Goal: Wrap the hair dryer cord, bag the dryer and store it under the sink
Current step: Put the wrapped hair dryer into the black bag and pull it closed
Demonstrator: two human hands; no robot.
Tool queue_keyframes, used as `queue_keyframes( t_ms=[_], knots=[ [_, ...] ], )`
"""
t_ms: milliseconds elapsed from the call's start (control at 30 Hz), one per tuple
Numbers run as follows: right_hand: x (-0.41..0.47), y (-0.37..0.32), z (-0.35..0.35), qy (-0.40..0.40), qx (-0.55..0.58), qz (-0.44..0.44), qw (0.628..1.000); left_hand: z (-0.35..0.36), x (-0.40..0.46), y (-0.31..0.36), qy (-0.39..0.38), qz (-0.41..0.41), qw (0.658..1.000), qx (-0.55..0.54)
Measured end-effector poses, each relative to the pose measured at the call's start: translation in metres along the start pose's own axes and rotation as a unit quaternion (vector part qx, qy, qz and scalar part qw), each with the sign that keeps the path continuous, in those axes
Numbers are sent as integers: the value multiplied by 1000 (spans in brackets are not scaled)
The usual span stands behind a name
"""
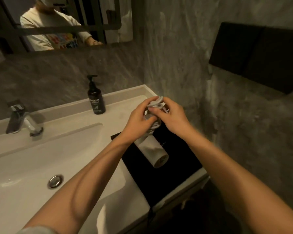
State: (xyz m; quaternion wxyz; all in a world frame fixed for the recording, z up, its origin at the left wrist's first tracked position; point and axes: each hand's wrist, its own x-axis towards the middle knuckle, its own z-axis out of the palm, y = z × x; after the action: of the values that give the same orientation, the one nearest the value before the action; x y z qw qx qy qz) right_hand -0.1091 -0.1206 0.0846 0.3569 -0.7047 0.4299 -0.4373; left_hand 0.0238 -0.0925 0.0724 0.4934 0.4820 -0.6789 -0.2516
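Note:
A white hair dryer [153, 152] lies on a flat black bag [174, 168] on the counter right of the basin, its barrel end pointing toward me. Its white cord [156, 103] is coiled around the far part of the dryer. My left hand [139, 120] grips the coiled part from the left. From the right, my right hand [172, 114] pinches a loop of the cord at the top of the coil. Both hands hide most of the coil and the dryer's handle.
A dark soap pump bottle [96, 100] stands on the counter behind the hands. The chrome tap [23, 121] and white basin [32, 166] with its drain [55, 181] lie to the left. A grey wall is close on the right, with a black panel [259, 56].

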Motion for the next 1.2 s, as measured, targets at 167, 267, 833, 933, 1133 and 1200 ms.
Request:
queue_keyframes(
  t_ms=[167,267,833,933,1133,1200],
  knots=[
    [-15,12,-5,21,84,70,994,16,-5,-8,-23,-24,999,-34],
    [-20,12,-18,-14,165,101,981,13,-6,-8,-33,-16,999,-40],
    [-36,6,-36,-24,29,-86,996,-10,-21,-23,29,-28,995,-86],
    [-38,-6,-25,-41,6,-125,991,-11,-23,-21,34,-23,995,-86],
    [-34,-12,-14,-117,111,-110,981,-16,-26,-26,16,-22,998,-65],
    [-30,-11,-13,-89,60,-149,983,-15,-27,-25,0,-24,998,-63]
  ],
)
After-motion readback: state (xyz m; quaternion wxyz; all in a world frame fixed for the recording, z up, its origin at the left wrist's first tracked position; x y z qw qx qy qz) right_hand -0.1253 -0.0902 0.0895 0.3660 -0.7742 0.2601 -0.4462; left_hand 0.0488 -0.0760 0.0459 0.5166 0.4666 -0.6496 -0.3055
